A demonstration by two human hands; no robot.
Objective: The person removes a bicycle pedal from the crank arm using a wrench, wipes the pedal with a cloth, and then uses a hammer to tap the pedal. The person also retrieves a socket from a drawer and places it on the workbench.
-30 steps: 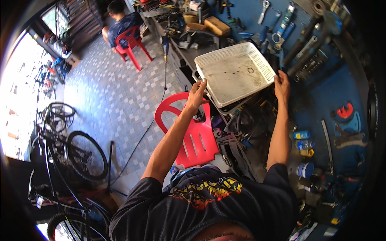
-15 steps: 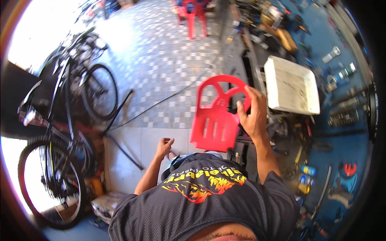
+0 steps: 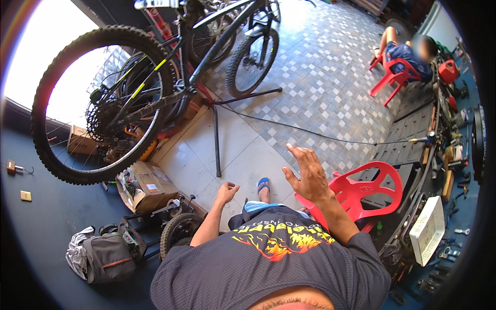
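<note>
My right hand (image 3: 308, 174) is lifted in front of me with its fingers stretched out and the thumb apart, holding nothing. Just beside and below it stands a red plastic chair (image 3: 380, 207) with a cut-out back; my right forearm overlaps part of it, and the hand looks apart from its backrest. My left hand (image 3: 227, 191) hangs low near my left side, its fingers curled together with nothing seen in them. Ahead and to the left, a black mountain bike (image 3: 206, 54) is held up on a work stand (image 3: 217, 139) with legs spread on the floor.
A cable (image 3: 305, 133) crosses the tiled floor toward dark drawers (image 3: 408, 132). A person (image 3: 405, 54) sits on another red chair (image 3: 382, 82) at the far right. A white tray (image 3: 428, 232) is by the tool wall. A cardboard box (image 3: 152, 191) and grey backpack (image 3: 106, 258) lie left.
My right hand has let go of the red chair's back and opened. My view has turned left, bringing the bike nearer the middle and the chair to the right.
</note>
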